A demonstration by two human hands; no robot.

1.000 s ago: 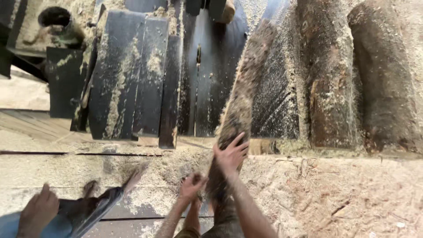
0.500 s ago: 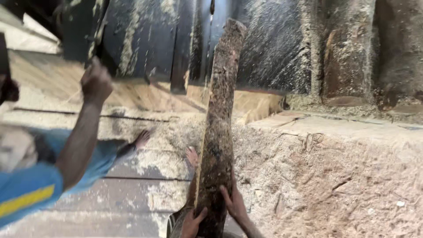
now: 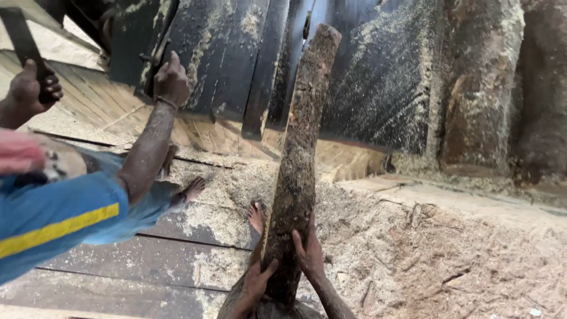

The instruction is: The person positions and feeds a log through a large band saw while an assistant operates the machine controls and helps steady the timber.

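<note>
Against the dark sawdust-covered machine (image 3: 378, 88) a long rough slab of wood (image 3: 298, 159) stands almost upright, its top leaning on the metal and its foot near the person's bare foot (image 3: 256, 217). It looks heavy, stiff and top-loaded, with coarse bark that gives good friction but may splinter, so the low end is the safe place to hold. Both hands grip it there: the left hand (image 3: 258, 282) wraps the left edge, the right hand (image 3: 309, 254) presses the right side. A co-worker's hand (image 3: 171, 80) reaches to the machine; what it grasps is probably a lever
</note>
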